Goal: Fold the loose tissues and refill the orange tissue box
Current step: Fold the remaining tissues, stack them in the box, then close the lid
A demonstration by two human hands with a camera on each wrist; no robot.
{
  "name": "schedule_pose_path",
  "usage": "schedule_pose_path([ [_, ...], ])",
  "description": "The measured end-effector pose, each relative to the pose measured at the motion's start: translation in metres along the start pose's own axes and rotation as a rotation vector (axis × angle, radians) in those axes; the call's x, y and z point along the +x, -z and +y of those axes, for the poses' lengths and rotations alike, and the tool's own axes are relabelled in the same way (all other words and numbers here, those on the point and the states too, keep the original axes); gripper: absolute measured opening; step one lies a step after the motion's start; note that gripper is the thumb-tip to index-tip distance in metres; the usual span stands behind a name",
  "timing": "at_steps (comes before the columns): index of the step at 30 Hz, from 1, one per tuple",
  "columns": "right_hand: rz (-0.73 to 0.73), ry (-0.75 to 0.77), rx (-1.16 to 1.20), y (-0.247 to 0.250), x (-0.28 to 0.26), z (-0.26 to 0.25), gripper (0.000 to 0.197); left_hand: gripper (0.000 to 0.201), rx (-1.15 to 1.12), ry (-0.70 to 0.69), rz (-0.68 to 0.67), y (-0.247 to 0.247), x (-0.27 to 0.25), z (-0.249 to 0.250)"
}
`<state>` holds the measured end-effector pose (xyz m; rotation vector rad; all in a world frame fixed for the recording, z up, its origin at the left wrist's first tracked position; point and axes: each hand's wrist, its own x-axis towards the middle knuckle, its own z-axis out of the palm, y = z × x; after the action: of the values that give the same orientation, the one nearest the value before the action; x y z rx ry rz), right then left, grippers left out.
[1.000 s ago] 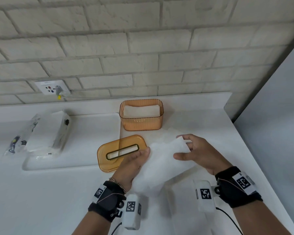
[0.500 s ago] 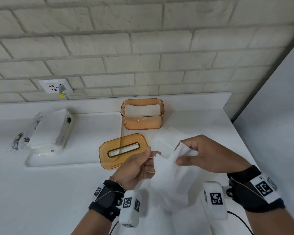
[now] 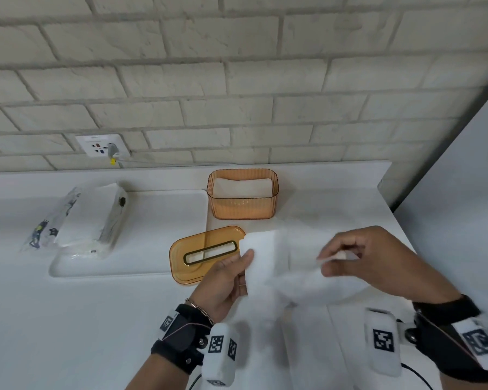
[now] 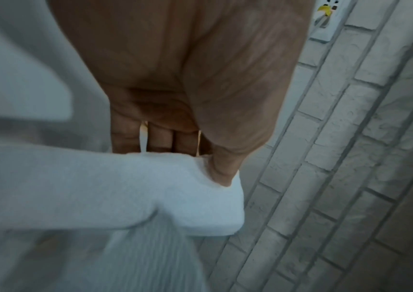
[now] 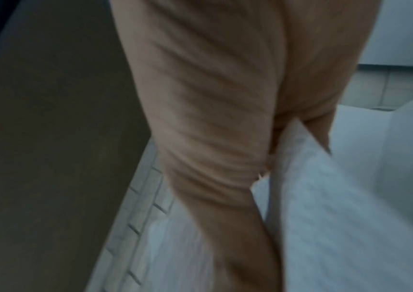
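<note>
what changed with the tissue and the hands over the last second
The hands drew apart: the left hand and right hand now pinch opposite ends of the tissue, stretching it wide where it was bunched between them half a second ago. The orange box, its lid and the tissue pack stayed put.

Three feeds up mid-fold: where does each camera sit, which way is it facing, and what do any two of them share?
Head: worn on the head, facing forward and down at the counter; shows the left hand and right hand holding a tissue, with the orange box and its lid beyond.
Left wrist: looks along the palm; thumb pinches the tissue, brick wall beyond.
Right wrist: looks along the hand; fingers grip the tissue, picture blurred.
Shared: the tissue appears in all three; head and left wrist both show the wall socket.
</note>
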<state>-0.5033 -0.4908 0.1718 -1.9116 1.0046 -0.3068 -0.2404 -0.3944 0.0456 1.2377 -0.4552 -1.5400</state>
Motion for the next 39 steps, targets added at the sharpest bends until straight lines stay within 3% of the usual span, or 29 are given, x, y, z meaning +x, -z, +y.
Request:
schedule_pose_path([
  [3,-0.308,0.067,0.013,0.002,-0.012,-0.027,0.013,0.055,0.05,-0.04,-0.011,-0.003,-0.003,0.007],
  [5,-0.354,0.078,-0.015,-0.007,-0.007,-0.034,0.016,0.05,0.101,-0.048,-0.052,-0.007,-0.005,0.007],
  [10,-0.046,0.171,-0.251,-0.038,0.024,-0.009,0.028,0.04,0.244,-0.078,-0.154,-0.022,-0.015,0.012],
  [15,-0.042,0.112,-0.14,-0.038,0.031,0.0,0.029,0.048,0.3,-0.145,-0.118,-0.019,-0.019,0.016],
  [19,-0.011,0.057,-0.111,-0.034,0.029,0.004,0.028,0.065,0.304,-0.304,0.001,-0.018,-0.018,0.014],
  [22,-0.007,0.042,-0.076,-0.034,0.028,0.006,0.029,0.025,0.313,-0.439,0.08,-0.023,-0.018,0.012],
  [25,-0.012,0.058,-0.045,-0.034,0.028,0.007,0.026,0.022,0.238,-0.505,0.183,-0.029,-0.021,0.017],
  [32,-0.005,0.044,0.116,-0.03,0.027,0.011,0.019,0.017,0.257,-0.508,0.174,-0.026,-0.023,0.028],
  [39,-0.05,0.053,0.088,-0.032,0.03,0.014,0.018,0.007,0.342,-0.37,0.094,-0.029,-0.019,0.036],
])
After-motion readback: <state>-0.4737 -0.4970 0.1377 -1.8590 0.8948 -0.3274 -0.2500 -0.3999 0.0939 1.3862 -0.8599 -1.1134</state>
